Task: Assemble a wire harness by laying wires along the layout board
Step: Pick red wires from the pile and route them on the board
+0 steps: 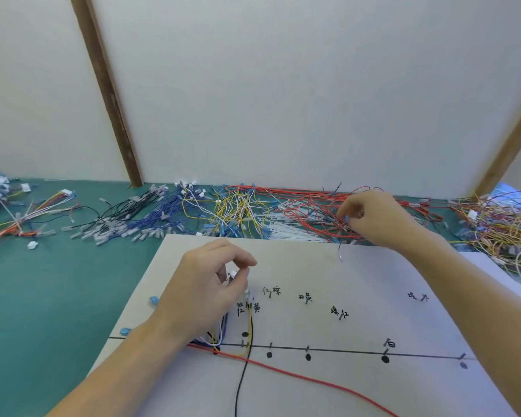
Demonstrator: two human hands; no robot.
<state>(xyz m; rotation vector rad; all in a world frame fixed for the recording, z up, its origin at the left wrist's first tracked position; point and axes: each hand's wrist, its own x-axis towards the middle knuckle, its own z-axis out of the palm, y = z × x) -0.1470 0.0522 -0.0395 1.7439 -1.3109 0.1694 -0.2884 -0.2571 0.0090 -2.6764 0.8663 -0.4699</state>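
- A red wire (298, 377) and a black wire (240, 383) lie across the near part of the layout board (358, 395), crossing just below its drawn black line.
- The left hand (203, 291) hovers over the board's left part, fingers curled, thumb and forefinger pinching a small white connector (233, 276); blue, white and yellow wires (218, 338) hang from under the hand down to the line.
- Metal pegs stand in the board beside handwritten labels; one peg (340, 316) sits near the middle.
- Two small blue terminals (153, 300) lie at the board's left edge on the green table (42, 296).
- The right hand (373, 216) reaches past the board's far edge into the red wire pile (310, 212), fingertips closed on a blue-tipped wire end (347, 218).
- Along the table's back, other heaps lie side by side: black and blue wires (145, 215), yellow wires (238, 210), a mixed tangle (503, 233) at far right.
- White panels (283, 85) stand behind.
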